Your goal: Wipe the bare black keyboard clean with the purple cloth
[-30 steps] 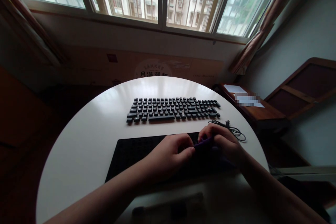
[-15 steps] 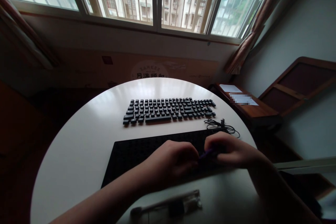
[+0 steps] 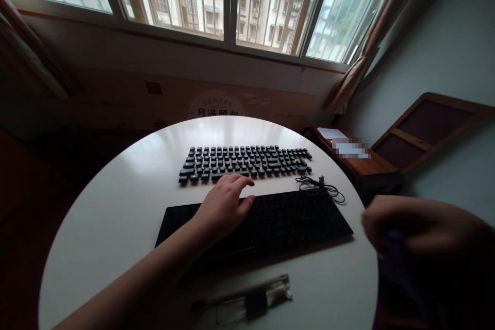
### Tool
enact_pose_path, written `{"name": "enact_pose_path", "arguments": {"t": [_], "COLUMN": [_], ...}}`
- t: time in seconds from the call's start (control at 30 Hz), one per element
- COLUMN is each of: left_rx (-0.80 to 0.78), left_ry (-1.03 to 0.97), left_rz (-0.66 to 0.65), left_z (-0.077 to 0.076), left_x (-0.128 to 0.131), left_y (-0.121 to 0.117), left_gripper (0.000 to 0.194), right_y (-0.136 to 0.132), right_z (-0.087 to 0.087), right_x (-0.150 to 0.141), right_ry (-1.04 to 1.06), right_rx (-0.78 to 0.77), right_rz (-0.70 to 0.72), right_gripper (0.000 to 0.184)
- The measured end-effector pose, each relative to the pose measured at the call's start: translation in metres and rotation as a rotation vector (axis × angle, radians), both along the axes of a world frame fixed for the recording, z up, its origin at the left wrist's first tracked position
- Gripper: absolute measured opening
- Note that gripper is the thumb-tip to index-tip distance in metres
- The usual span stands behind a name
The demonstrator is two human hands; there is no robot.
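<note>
A black keyboard base without its keycaps lies flat across the white round table. My left hand is above its upper left part, with nothing in it and fingers apart, reaching toward the spacebar. Beyond the base, black keycaps stand in rows, laid out like a keyboard. Past the table's right edge, my right hand is closed, blurred and in shadow. From it hangs a dark purple cloth, only dimly visible.
A coiled black cable lies behind the base's right end. Nearer me on the white table is a clear plastic packet with a dark middle. A wooden chair holding papers stands at the right, below the window.
My hands have parted from the purple cloth they worked together above the base. The right one has swung right with it past the table edge; the left has moved left and toward the keycaps.
</note>
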State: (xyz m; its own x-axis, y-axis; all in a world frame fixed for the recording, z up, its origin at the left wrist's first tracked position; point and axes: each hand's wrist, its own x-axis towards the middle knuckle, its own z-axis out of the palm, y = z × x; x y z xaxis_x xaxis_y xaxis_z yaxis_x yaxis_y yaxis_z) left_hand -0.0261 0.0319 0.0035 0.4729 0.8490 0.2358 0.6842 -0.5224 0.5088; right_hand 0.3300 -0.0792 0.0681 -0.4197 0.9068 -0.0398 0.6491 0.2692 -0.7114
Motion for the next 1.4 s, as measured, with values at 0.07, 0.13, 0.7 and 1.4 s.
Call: {"name": "enact_pose_path", "arguments": {"t": [0.07,0.13,0.7,1.4], "left_rx": [0.02,0.012,-0.066,-0.074], "left_ry": [0.076,0.133,0.254,0.167], "left_rz": [0.013,0.015,0.039,0.007], "left_z": [-0.01,-0.018,-0.021,-0.024], "left_x": [0.004,0.006,0.006,0.008], "left_y": [0.0,0.0,0.0,0.001], "left_gripper": [0.043,0.052,0.06,0.043], "right_y": [0.044,0.08,0.105,0.111], "right_z": [-0.007,-0.025,-0.08,-0.1], "right_x": [-0.02,-0.037,-0.06,-0.071], "right_ry": [-0.133,-0.206,-0.241,-0.245], "right_rx": [-0.111,0.003,0.201,0.229], "right_rz": [0.188,0.153,-0.007,-0.096], "right_gripper": [0.009,0.005,0.025,0.019]}}
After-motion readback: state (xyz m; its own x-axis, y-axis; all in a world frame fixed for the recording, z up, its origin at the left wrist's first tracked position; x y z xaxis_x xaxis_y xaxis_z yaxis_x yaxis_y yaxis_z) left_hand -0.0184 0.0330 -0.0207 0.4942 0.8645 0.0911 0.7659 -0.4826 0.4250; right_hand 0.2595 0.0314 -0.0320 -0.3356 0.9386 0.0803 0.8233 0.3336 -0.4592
